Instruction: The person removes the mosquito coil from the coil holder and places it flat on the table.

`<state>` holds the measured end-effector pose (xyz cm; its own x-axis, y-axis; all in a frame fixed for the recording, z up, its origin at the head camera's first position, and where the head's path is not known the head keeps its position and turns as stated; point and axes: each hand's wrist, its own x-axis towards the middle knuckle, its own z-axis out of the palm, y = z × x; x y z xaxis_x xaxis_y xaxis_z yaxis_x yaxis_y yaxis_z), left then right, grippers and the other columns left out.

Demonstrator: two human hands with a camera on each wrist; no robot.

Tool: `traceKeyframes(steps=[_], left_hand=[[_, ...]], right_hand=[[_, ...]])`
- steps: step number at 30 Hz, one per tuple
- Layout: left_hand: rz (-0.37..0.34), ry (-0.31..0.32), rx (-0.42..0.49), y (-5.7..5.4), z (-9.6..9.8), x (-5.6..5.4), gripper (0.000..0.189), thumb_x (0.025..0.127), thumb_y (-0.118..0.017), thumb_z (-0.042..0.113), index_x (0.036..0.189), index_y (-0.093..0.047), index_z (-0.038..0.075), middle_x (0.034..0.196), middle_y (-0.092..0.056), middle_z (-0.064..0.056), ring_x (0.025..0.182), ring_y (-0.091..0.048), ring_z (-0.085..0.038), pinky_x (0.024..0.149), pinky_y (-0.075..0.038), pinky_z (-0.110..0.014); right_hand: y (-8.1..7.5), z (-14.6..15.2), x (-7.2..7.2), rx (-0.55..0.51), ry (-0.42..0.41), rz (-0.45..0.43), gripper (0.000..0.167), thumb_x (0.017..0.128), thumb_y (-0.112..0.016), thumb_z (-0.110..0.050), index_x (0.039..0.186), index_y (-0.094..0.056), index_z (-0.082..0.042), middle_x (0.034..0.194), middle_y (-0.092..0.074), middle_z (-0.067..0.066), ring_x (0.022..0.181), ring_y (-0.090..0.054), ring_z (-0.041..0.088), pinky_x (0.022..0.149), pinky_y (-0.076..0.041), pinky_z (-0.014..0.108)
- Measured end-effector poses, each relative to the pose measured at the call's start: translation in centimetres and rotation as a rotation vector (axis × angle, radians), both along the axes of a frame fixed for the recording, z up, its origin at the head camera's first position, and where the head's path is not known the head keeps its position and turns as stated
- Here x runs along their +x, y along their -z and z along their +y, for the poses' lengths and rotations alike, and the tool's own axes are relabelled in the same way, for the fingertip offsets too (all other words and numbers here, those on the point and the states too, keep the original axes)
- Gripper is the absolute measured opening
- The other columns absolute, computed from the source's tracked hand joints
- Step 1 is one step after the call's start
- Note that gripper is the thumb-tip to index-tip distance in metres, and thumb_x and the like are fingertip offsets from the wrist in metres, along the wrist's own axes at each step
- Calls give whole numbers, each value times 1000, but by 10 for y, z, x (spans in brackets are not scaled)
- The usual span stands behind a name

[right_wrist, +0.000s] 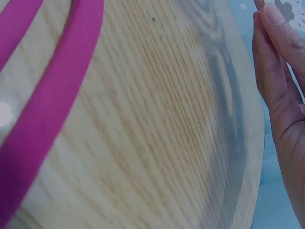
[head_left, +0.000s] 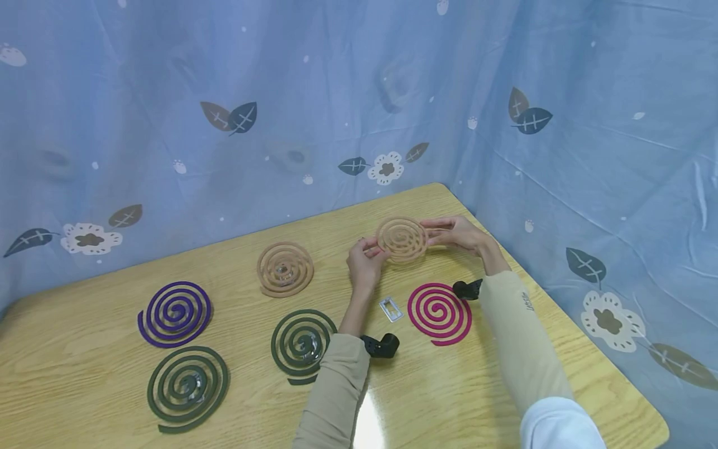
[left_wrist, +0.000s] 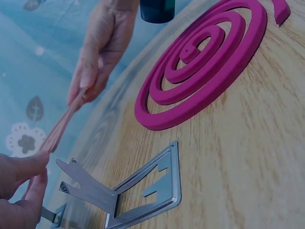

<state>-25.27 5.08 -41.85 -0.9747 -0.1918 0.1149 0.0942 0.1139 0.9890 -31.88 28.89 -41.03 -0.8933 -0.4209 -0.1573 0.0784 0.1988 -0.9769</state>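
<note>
Both hands hold a tan mosquito coil [head_left: 401,239] by opposite edges, raised over the table's far right part. My left hand [head_left: 366,262] pinches its left edge between thumb and fingers. On the opposite edge, my right hand [head_left: 462,236] pinches it too. The left wrist view shows the coil nearly edge-on [left_wrist: 62,125]. Nearer the front lies a small metal coil stand [head_left: 391,308], its forked prong bent up in the left wrist view. Part of another metal piece [left_wrist: 58,217] shows below the left fingers. A magenta coil [head_left: 439,313] lies flat right of the stand.
On the table's left stand a purple coil [head_left: 175,314], a green coil [head_left: 188,389], another green coil [head_left: 303,345] and another tan coil [head_left: 285,269]; metal shows under several. A blue patterned curtain [head_left: 314,93] borders the table's back and right. Black wrist cameras [head_left: 384,346] sit on both forearms.
</note>
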Motion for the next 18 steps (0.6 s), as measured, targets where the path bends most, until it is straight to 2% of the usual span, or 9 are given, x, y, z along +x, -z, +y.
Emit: traceKeyframes(steps=[5,8,13,18], left_hand=[[-9,24,-9,0,0,1,33,76,-75,-8,107,-64,-9,106,-65,-21,90,-68,-31,73,-59,-26],[-6,34,-22,0,0,1,38,75,-76,-9,111,-63,-8,105,-64,-23,91,-68,-32,75,-59,-27],[2,35,-66,1,0,2,43,74,-76,-10,115,-63,-7,103,-65,-24,91,-68,-33,77,-59,-29],[9,29,-95,2,1,2,41,75,-75,-11,114,-63,-10,101,-66,-24,92,-67,-31,80,-58,-25]], right_hand=[[1,3,0,7,-15,-7,56,89,-63,5,140,-40,8,143,-41,26,121,-54,23,94,-52,28],[1,5,1,14,-22,-12,56,89,-63,4,140,-41,8,144,-40,26,124,-51,25,93,-52,27],[2,6,0,20,-24,-19,56,88,-63,6,140,-41,8,140,-46,23,112,-60,16,91,-53,26],[4,6,0,26,-30,-25,56,88,-63,8,139,-41,9,126,-61,12,101,-64,10,89,-54,26]])
